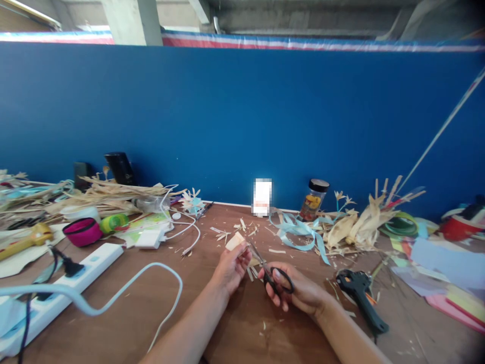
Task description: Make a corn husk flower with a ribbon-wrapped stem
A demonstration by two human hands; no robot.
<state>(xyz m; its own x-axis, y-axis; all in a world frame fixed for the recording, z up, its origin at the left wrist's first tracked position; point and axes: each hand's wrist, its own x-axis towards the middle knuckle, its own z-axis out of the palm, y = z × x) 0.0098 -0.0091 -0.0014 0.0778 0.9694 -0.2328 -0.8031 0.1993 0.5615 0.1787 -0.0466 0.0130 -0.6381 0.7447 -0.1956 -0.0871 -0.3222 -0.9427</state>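
Note:
My left hand (pixel 234 266) pinches a small pale piece of corn husk (pixel 235 241) between thumb and fingers, its upper end sticking out past the fingertips. Black-handled scissors (pixel 268 273) are gripped in my right hand (pixel 297 287), with fingers through the loops. Their blades point up and left, close to the husk piece at my left fingertips; whether they touch it I cannot tell. Cut husk scraps (pixel 242 225) lie scattered on the brown table (pixel 242 328) behind and below both hands.
A white power strip (pixel 102 258) with cables lies at left, near a charger (pixel 149 238) and a heap of dried husks (pixel 113 194). Light blue ribbon (pixel 293 232), a black-lidded jar (pixel 314 199), a husk bundle (pixel 366 227), a glue gun (pixel 361 298) and coloured paper (pixel 447 263) occupy the right.

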